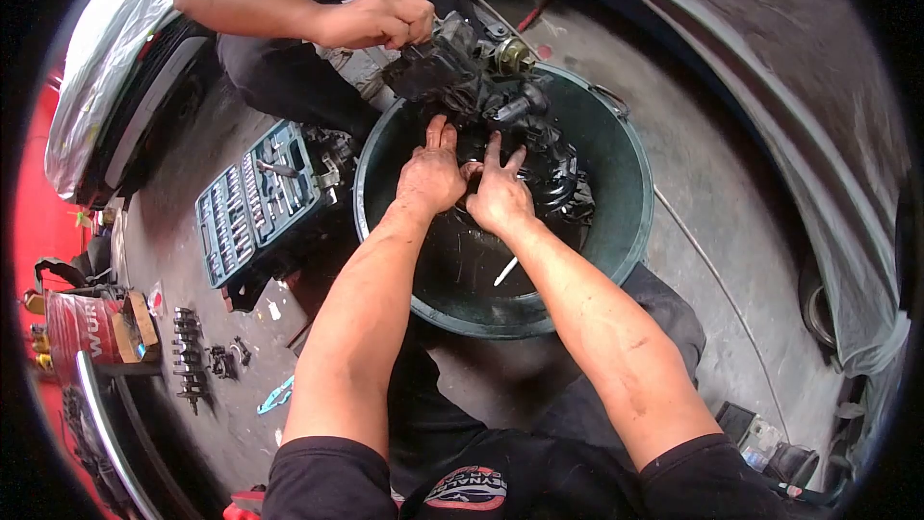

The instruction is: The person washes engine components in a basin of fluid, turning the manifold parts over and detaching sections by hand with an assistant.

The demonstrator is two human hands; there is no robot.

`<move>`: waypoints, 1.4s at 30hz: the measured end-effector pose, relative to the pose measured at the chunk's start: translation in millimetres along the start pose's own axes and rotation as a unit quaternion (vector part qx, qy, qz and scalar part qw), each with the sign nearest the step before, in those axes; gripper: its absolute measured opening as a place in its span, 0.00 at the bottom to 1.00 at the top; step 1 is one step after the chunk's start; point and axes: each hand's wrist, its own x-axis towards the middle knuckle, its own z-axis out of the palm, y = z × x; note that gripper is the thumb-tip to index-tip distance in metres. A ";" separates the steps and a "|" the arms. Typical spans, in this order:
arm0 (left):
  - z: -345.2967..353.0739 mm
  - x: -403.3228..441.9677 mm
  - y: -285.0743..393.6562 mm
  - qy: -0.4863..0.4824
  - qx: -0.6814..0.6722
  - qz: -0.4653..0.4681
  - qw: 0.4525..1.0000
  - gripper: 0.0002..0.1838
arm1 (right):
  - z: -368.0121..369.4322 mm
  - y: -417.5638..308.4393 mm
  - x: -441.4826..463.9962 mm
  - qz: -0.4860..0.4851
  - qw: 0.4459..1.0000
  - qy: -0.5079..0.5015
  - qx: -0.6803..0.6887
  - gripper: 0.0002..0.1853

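Note:
Both my hands are inside a round green tub [616, 221], close together against a dark, wet engine part [549, 169]. My left hand [432, 173] has its fingers stretched forward onto the part. Beside it my right hand [500, 191] rests with fingers spread; whatever lies under the palms is hidden. Dark liquid [462, 270] covers the tub's bottom, and a white-tipped stick [506, 272] pokes out of it. Across the tub, a co-worker's hand [390, 19] grips the upper end of the greasy assembly [438, 63] at the rim.
An open blue socket set [260, 197] lies left of the tub. Farther left are a camshaft-like part [188, 356], small metal parts [227, 360] and a cardboard box [142, 327]. A thin hose [717, 274] crosses the floor on the right. Plastic-covered cars stand at both sides.

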 end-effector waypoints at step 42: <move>1.5 1.0 1.5 -0.012 0.018 -0.002 1.000 0.44 | -2.2 -4.2 -5.5 0.009 1.000 0.002 0.027 0.51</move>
